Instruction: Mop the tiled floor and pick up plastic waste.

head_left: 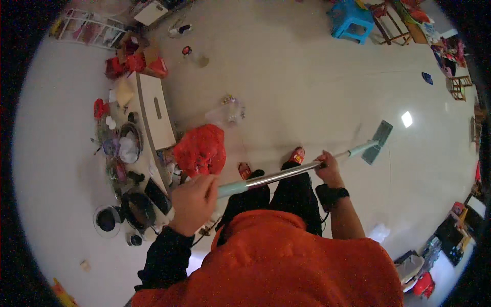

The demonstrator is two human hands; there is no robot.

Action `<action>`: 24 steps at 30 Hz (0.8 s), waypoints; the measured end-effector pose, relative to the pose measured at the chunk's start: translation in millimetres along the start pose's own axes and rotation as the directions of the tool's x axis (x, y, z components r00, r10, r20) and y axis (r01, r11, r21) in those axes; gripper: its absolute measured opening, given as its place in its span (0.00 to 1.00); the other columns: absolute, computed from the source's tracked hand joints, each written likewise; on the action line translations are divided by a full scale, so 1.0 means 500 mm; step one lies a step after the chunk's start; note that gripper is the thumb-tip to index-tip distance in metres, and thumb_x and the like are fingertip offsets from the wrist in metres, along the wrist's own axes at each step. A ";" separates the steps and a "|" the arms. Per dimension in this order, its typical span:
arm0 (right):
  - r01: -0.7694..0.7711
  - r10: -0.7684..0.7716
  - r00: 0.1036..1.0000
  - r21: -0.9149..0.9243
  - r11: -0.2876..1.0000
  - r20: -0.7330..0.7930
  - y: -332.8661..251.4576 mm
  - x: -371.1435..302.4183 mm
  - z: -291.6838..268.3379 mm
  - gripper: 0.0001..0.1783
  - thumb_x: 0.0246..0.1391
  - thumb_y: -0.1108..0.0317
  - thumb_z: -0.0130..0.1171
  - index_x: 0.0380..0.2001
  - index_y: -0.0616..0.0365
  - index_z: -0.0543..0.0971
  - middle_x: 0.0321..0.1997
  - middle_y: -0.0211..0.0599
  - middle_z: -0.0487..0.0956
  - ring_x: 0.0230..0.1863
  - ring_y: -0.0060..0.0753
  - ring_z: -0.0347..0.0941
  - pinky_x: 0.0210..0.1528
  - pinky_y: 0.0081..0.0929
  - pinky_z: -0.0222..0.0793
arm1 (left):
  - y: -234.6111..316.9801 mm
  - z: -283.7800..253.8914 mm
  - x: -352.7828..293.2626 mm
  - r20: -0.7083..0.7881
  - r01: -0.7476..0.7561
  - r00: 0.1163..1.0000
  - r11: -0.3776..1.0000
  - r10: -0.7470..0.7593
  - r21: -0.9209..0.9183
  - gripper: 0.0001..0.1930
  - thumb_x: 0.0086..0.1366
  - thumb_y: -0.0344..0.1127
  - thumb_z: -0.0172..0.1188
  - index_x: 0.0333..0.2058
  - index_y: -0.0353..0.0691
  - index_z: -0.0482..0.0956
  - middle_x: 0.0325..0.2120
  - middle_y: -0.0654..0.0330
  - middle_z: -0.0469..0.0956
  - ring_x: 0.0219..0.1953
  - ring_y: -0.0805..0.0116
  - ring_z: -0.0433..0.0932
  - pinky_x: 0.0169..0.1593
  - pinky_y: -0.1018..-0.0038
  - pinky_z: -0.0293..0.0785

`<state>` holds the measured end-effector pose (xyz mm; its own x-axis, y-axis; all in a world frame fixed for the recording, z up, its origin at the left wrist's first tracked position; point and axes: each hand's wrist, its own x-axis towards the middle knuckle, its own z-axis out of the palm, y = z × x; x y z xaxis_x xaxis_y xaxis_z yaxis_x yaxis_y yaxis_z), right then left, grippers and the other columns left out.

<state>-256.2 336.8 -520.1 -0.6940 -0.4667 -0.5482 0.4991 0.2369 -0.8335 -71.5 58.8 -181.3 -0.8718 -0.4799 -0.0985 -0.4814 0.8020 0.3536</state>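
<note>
Metal and pale green plastic make up the mop handle [276, 177] that crosses the middle of the frame, running from lower left up to the right. The left hand [193, 203] is wrapped around its green end grip at centre left; the right hand [327, 169] is clenched on the shiny shaft further along, right of centre, so the two hands sit well apart on the pole. A black wrist strap [331, 195] sits just below the right hand. The flat mop head [377, 140] rests on the pale floor [286, 87] at the right of the frame.

Left of centre stands a low white desk [156, 110], crowded along its left side. A dark round bowl [128, 146] there holds something white and crumpled; what it is cannot be told. A black pot [140, 210] and a round glass lid [106, 220] lie lower left. A red plastic bag [202, 149], bulging, sits just beside the desk, its contents hidden. A clear bag [230, 108] lies above it. A blue stool [350, 20] stands at the upper right.
</note>
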 end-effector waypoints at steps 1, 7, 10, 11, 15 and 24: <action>-0.211 0.123 0.974 0.565 0.798 0.190 -0.133 -0.049 0.150 0.06 0.44 0.77 0.45 0.21 0.58 0.60 0.18 0.26 0.62 0.20 0.18 0.58 0.26 0.14 0.58 | -0.040 -0.034 -0.041 -0.054 0.068 0.996 0.996 -0.065 0.061 0.03 0.50 0.31 0.50 0.23 0.41 0.71 0.17 0.57 0.70 0.20 0.57 0.70 0.23 0.68 0.65; -0.495 0.408 0.853 0.753 0.434 0.326 -0.133 -0.117 0.464 0.04 0.44 0.70 0.45 0.20 0.54 0.63 0.14 0.28 0.63 0.20 0.27 0.60 0.27 0.24 0.60 | -0.204 -0.228 -0.207 -0.312 0.294 0.916 0.951 -0.253 0.091 0.04 0.51 0.28 0.49 0.27 0.36 0.72 0.25 0.56 0.74 0.24 0.67 0.72 0.25 0.74 0.66; -0.572 0.427 0.803 0.738 0.357 0.415 -0.204 -0.220 0.664 0.03 0.42 0.71 0.46 0.21 0.54 0.63 0.14 0.30 0.63 0.20 0.28 0.62 0.25 0.28 0.62 | -0.290 -0.354 -0.327 -0.381 0.387 0.859 0.921 -0.343 0.045 0.08 0.54 0.30 0.46 0.31 0.35 0.72 0.28 0.58 0.73 0.29 0.73 0.70 0.28 0.77 0.66; -0.644 0.462 0.735 0.723 0.250 0.496 -0.193 -0.238 0.721 0.03 0.41 0.72 0.46 0.21 0.55 0.63 0.14 0.31 0.63 0.19 0.29 0.62 0.24 0.29 0.62 | -0.302 -0.393 -0.354 -0.425 0.332 0.862 0.941 -0.276 0.061 0.10 0.55 0.31 0.45 0.33 0.35 0.72 0.30 0.58 0.73 0.30 0.73 0.70 0.29 0.78 0.66; -0.786 0.626 0.532 0.608 0.114 0.570 -0.109 -0.302 0.923 0.04 0.40 0.73 0.46 0.19 0.55 0.63 0.15 0.33 0.64 0.20 0.30 0.62 0.24 0.28 0.63 | -0.370 -0.514 -0.461 -0.548 0.537 0.759 0.814 -0.352 0.220 0.13 0.57 0.35 0.44 0.38 0.34 0.71 0.33 0.59 0.72 0.28 0.77 0.68 0.30 0.82 0.64; 0.230 -0.387 0.818 0.373 0.899 0.426 -0.033 -0.345 0.914 0.03 0.43 0.70 0.46 0.22 0.56 0.66 0.19 0.34 0.67 0.23 0.31 0.64 0.24 0.24 0.64 | -0.388 -0.481 -0.432 -0.397 0.679 0.726 0.677 -0.561 0.285 0.07 0.55 0.30 0.46 0.27 0.34 0.71 0.23 0.68 0.68 0.20 0.82 0.59 0.23 0.85 0.55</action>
<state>92.4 24.2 -380.3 -0.5398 -0.8362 -0.0969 0.4823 -0.2129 -0.8497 232.2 -78.6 -4.7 -0.3268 -0.9398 0.0996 -0.9435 0.3183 -0.0923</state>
